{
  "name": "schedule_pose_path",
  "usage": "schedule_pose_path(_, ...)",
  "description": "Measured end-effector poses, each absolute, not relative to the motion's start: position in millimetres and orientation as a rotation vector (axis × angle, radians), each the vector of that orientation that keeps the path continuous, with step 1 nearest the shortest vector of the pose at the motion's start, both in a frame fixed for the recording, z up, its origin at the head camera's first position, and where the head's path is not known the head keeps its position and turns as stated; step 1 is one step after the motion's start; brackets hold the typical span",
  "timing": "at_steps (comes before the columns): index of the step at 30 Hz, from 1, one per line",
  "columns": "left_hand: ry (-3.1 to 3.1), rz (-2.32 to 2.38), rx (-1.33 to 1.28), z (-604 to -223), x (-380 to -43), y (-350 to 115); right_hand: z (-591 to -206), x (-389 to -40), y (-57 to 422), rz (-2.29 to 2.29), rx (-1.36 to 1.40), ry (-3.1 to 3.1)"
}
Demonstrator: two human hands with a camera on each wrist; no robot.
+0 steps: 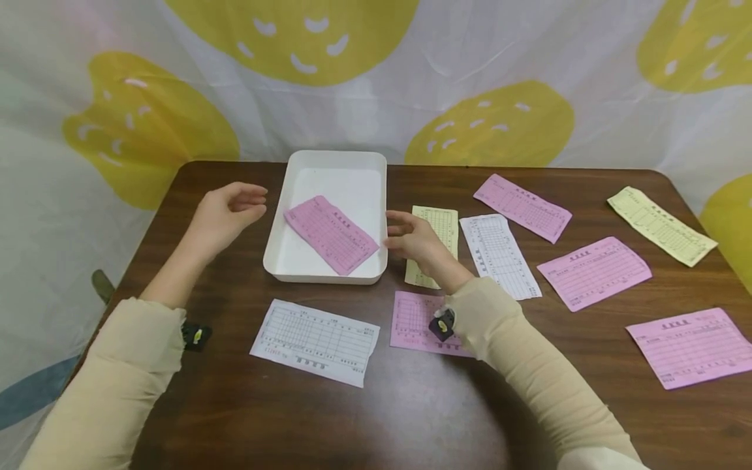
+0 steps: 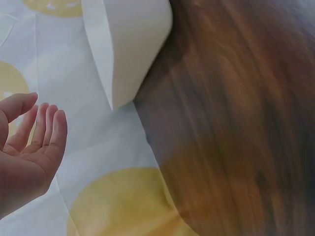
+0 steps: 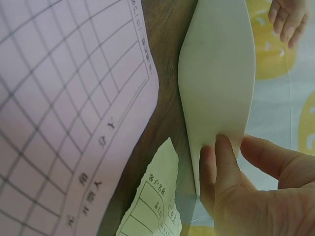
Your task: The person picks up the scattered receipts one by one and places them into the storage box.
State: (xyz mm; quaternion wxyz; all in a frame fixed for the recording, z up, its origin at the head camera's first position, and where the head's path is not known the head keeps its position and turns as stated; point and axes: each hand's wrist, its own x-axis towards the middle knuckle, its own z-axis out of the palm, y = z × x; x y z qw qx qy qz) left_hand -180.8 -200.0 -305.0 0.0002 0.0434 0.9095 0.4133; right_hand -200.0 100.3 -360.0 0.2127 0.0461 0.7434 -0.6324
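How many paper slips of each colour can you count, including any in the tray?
Pink slips: 5
Yellow slips: 2
White slips: 2
Total visible: 9

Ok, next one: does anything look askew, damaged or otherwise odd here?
Nothing looks spilled. The pink slip in the white tray lies diagonally to its sides, and the other slips are scattered at mixed angles. The yellow slip by the right hand has a ragged edge, as if torn.
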Motion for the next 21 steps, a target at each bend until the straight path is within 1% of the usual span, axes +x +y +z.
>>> schedule_pose_path(12,2.874,1.221,0.076,-319.4,-160.5,-227.1,-357.3,-198.7,99.9,-1.749,0.127,2.066)
schedule_pose_path(21,2.822,1.164,0.085,-335.3,-148.3,-232.9,-360.2,-199.9,99.9,-1.749,0.13,2.068)
